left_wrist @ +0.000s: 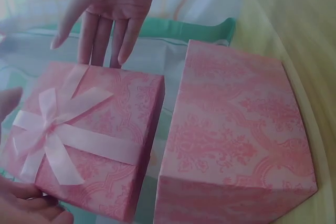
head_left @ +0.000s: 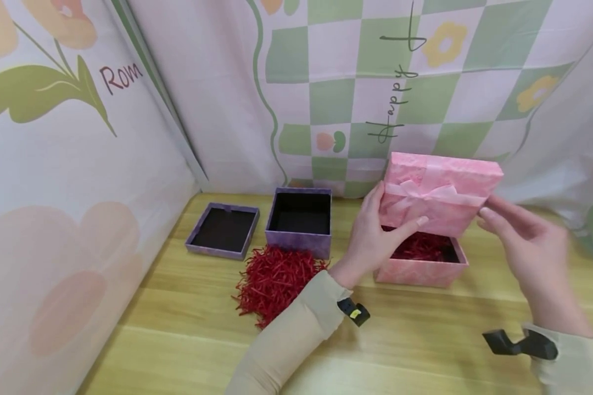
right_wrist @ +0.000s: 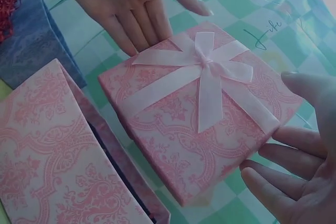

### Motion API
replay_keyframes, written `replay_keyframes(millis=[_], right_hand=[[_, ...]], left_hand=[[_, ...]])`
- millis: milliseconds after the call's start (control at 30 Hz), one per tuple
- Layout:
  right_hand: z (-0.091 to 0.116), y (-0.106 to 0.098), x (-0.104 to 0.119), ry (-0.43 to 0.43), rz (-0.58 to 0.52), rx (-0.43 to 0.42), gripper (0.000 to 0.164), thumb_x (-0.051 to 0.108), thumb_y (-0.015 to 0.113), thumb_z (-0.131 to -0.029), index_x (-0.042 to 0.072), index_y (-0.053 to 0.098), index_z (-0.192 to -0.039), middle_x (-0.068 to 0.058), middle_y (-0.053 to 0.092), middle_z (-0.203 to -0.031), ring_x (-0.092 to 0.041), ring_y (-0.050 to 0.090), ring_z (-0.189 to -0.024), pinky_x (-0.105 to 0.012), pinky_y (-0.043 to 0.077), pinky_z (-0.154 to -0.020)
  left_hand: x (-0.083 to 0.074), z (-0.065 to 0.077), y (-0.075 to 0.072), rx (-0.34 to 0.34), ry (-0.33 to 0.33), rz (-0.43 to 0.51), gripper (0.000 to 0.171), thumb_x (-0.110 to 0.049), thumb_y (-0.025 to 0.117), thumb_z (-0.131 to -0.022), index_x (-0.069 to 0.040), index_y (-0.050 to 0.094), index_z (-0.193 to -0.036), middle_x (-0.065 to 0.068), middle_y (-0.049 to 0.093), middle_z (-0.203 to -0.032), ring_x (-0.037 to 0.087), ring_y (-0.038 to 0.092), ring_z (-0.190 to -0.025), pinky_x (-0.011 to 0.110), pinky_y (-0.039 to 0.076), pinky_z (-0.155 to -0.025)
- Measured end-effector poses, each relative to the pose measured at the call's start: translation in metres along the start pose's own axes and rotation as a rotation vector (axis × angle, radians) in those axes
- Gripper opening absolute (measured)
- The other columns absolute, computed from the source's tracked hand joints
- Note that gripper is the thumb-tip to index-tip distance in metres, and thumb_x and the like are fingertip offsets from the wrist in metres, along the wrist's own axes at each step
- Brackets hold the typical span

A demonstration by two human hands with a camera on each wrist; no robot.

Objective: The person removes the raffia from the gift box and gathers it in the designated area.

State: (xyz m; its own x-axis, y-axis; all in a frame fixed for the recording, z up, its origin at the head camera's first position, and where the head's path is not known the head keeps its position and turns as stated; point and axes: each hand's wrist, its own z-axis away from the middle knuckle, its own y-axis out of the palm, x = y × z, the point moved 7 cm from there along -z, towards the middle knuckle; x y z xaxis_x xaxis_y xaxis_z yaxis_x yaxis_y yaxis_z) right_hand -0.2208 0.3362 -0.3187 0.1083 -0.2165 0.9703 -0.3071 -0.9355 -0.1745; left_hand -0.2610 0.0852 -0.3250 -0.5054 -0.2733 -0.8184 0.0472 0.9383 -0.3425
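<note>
A pink patterned gift box lid (head_left: pixel 440 189) with a pale ribbon bow is held tilted above the rear of its pink box base (head_left: pixel 422 272). My left hand (head_left: pixel 370 236) holds the lid's left side, its thumb in front. On the opposite side, my right hand (head_left: pixel 533 236) holds the lid with its thumb at the edge. The right wrist view shows the right fingers (right_wrist: pixel 286 166) reaching under the lid's rim. Red shredded paper (head_left: pixel 425 247) lies inside the pink base, partly hidden by the lid.
Left of the pink box, a purple box base (head_left: pixel 298 240) with a black interior stands on the wooden table (head_left: pixel 188 307). Its purple lid (head_left: pixel 222 230) lies inside-up farther left. A heap of red shredded paper (head_left: pixel 277 282) sits before the purple base. Patterned curtains (head_left: pixel 237 109) hang behind.
</note>
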Motion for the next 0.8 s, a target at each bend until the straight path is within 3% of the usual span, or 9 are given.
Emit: replay_keyframes(millis=[67,200,267,333,400,500,600,700,800], right_hand=[[0.000,0.001,-0.001,-0.010,-0.073,-0.005,0.045,0.020,0.074,-0.096,0.013,0.064,-0.139,0.017,0.074,-0.108,0.002,0.071,-0.087,-0.010,0.031,-0.080],[0.000,0.002,0.000,-0.077,-0.214,-0.018,0.039,0.014,0.072,-0.097,0.004,0.066,-0.134,0.009,0.076,-0.105,-0.004,0.072,-0.089,-0.004,0.031,-0.095],[0.000,0.002,0.002,-0.121,-0.315,-0.018,0.035,0.009,0.071,-0.097,-0.003,0.067,-0.130,0.003,0.076,-0.107,-0.007,0.073,-0.092,-0.011,0.035,-0.104],[0.000,0.002,0.003,-0.159,-0.386,-0.030,0.031,0.005,0.069,-0.097,-0.009,0.068,-0.124,-0.002,0.076,-0.108,-0.011,0.073,-0.095,-0.017,0.044,-0.100],[0.000,0.002,0.002,-0.165,-0.414,-0.040,0.028,0.005,0.069,-0.098,-0.010,0.069,-0.121,-0.003,0.076,-0.109,-0.011,0.073,-0.097,-0.017,0.045,-0.099],[0.001,0.002,0.000,-0.154,-0.453,-0.045,0.026,0.005,0.067,-0.099,-0.010,0.069,-0.119,-0.005,0.076,-0.108,-0.012,0.073,-0.098,-0.019,0.047,-0.097],[0.002,0.002,-0.003,-0.144,-0.498,-0.052,0.024,0.004,0.066,-0.099,-0.011,0.069,-0.118,-0.007,0.076,-0.108,-0.014,0.073,-0.097,-0.019,0.050,-0.093],[0.000,-0.002,-0.007,-0.122,-0.569,-0.121,0.022,0.001,0.068,-0.097,-0.014,0.070,-0.113,-0.011,0.076,-0.105,-0.017,0.074,-0.095,-0.022,0.054,-0.088],[-0.002,-0.010,-0.014,-0.060,-0.643,-0.241,0.020,0.000,0.073,-0.093,-0.015,0.072,-0.106,-0.012,0.076,-0.098,-0.016,0.074,-0.090,-0.026,0.057,-0.081]], left_hand=[[0.000,-0.001,-0.003,-0.017,0.000,0.012,0.086,-0.039,0.077,-0.092,-0.008,0.034,-0.159,0.001,0.040,-0.157,0.013,0.037,-0.140,0.031,0.035,-0.112],[0.002,-0.003,-0.008,-0.042,-0.043,0.105,0.076,-0.040,0.076,-0.092,-0.012,0.042,-0.155,-0.004,0.052,-0.144,0.008,0.049,-0.126,0.027,0.045,-0.103],[0.004,-0.003,-0.009,-0.055,-0.076,0.171,0.075,-0.041,0.074,-0.094,-0.011,0.042,-0.154,-0.005,0.053,-0.138,0.005,0.052,-0.121,0.025,0.047,-0.100],[0.006,-0.002,-0.010,-0.067,-0.103,0.231,0.071,-0.039,0.070,-0.097,-0.009,0.041,-0.155,-0.003,0.052,-0.134,0.005,0.053,-0.122,0.023,0.047,-0.100],[0.005,-0.002,-0.010,-0.080,-0.102,0.237,0.066,-0.037,0.063,-0.102,-0.006,0.040,-0.155,0.001,0.050,-0.132,0.006,0.052,-0.124,0.020,0.044,-0.102],[0.002,-0.002,-0.011,-0.110,-0.063,0.198,0.056,-0.034,0.053,-0.108,-0.003,0.044,-0.153,0.006,0.050,-0.131,0.005,0.054,-0.118,0.017,0.043,-0.099],[-0.002,-0.002,-0.012,-0.139,0.010,0.125,0.050,-0.031,0.050,-0.109,-0.002,0.048,-0.150,0.009,0.054,-0.136,0.006,0.055,-0.098,0.013,0.044,-0.086],[-0.006,-0.002,-0.009,-0.128,0.088,0.080,0.049,-0.026,0.050,-0.109,-0.002,0.047,-0.151,0.012,0.053,-0.146,0.006,0.057,-0.106,0.015,0.043,-0.091],[-0.010,0.000,0.000,-0.073,0.155,0.054,0.050,-0.021,0.051,-0.109,0.000,0.042,-0.153,0.013,0.045,-0.155,0.007,0.047,-0.133,0.021,0.036,-0.109]])
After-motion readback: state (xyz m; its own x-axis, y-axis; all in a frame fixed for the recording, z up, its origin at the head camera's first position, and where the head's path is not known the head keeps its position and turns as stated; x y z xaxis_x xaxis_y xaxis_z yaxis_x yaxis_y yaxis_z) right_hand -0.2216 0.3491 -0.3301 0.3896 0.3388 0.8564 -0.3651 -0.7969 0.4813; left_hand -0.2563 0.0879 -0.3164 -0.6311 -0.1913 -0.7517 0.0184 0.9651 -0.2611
